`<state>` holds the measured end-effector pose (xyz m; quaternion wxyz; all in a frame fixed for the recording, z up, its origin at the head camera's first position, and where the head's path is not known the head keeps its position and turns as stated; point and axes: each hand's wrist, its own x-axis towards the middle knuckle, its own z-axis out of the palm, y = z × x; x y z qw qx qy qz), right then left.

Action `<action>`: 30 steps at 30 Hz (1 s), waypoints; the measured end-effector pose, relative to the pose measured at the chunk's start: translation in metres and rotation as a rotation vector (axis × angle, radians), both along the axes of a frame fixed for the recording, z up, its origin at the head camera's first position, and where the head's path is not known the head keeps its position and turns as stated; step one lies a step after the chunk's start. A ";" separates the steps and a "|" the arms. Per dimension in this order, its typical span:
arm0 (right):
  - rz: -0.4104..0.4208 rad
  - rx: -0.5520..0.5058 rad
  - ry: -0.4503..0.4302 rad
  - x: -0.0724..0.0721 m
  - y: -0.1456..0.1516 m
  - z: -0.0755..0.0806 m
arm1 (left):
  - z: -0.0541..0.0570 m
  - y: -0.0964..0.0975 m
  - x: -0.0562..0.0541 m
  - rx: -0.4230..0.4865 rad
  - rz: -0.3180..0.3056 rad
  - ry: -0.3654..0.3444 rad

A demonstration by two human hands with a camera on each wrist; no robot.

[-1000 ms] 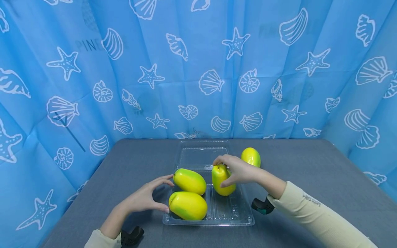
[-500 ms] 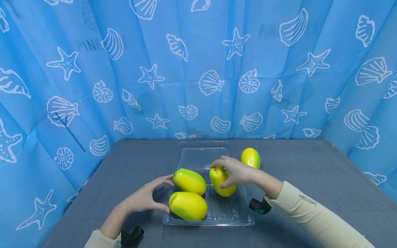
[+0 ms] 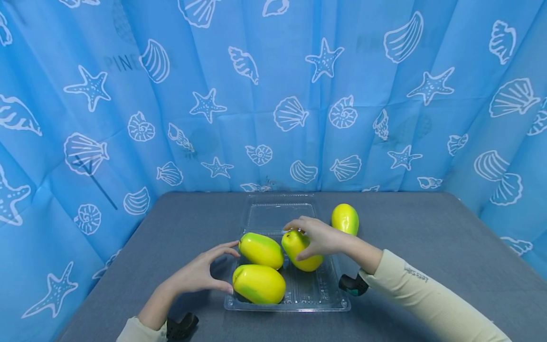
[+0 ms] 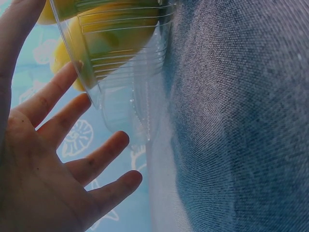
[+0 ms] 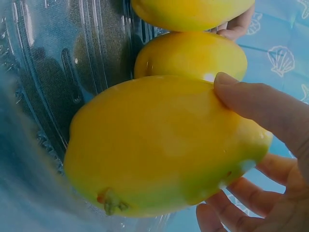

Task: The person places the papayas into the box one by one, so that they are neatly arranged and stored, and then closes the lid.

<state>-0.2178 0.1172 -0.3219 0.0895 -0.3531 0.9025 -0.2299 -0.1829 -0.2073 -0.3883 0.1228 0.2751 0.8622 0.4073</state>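
Observation:
My right hand grips a yellow-green mango from above, thumb on one side and fingers on the other. That fruit leans to the left inside a clear plastic clamshell box. A second mango lies just left of it, and a third mango lies in front of that one. In the right wrist view the held mango fills the middle, its stem end facing the camera. Along the box's left side, my left hand is spread, its fingers at the clear wall.
The box's raised clear lid extends behind it. Another mango stands on the grey table at the back right, partly behind my right forearm. A blue shell-print curtain surrounds the table's back and sides.
My right hand has shifted left with its mango, whose top now tilts left toward the rear mango in the box. The left hand stays where it was.

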 end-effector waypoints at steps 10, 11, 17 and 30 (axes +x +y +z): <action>0.003 0.005 -0.030 -0.001 -0.003 0.000 | 0.000 0.000 -0.001 0.006 -0.021 0.007; 0.005 0.004 -0.034 -0.001 -0.003 0.000 | 0.000 0.000 -0.001 0.004 -0.020 0.006; 0.005 0.000 -0.059 -0.003 -0.004 0.000 | 0.000 0.000 0.000 -0.001 -0.012 0.011; -0.019 0.051 -0.115 -0.004 -0.007 0.001 | 0.000 0.000 -0.001 0.002 -0.010 0.005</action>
